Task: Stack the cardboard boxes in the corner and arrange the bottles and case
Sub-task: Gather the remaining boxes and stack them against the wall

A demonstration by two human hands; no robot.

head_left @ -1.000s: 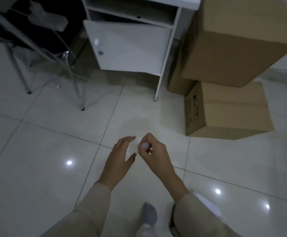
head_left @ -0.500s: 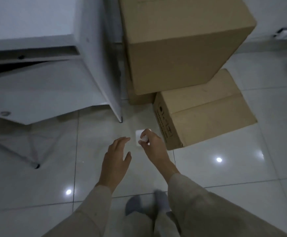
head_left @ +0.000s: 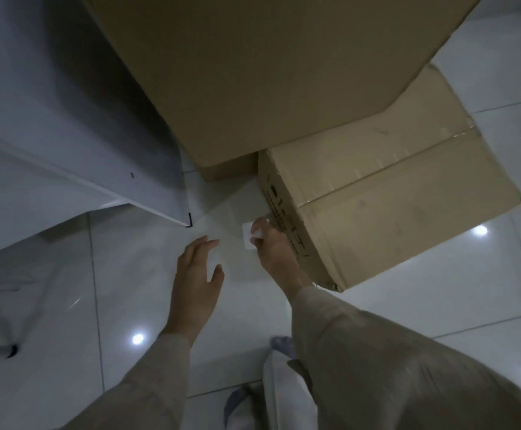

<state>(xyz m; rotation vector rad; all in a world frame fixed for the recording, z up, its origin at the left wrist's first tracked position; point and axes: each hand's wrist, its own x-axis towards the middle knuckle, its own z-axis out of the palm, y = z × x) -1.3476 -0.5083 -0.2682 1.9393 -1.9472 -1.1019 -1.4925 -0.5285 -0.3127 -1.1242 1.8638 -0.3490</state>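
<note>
A large cardboard box point(head_left: 268, 66) fills the top of the view, resting on other boxes. A smaller cardboard box point(head_left: 392, 193) with a taped seam lies on the floor to its right. Another box point(head_left: 228, 170) shows as a sliver under the large one. My right hand point(head_left: 268, 246) is pinched on a small white object point(head_left: 248, 237), close to the smaller box's printed end. My left hand point(head_left: 195, 274) hovers open over the tiles, just left of the right hand. No bottles or case are in sight.
A white cabinet point(head_left: 66, 119) stands at the left, its foot point(head_left: 188, 220) near my hands. A dark metal leg foot point(head_left: 12, 352) touches the floor at lower left. Glossy white floor tiles point(head_left: 439, 274) reflect ceiling lights. My socked feet point(head_left: 279, 344) are below.
The view has moved closer to the boxes and the cabinet corner. Both hands have advanced toward the smaller box; the right hand still pinches the small white object.
</note>
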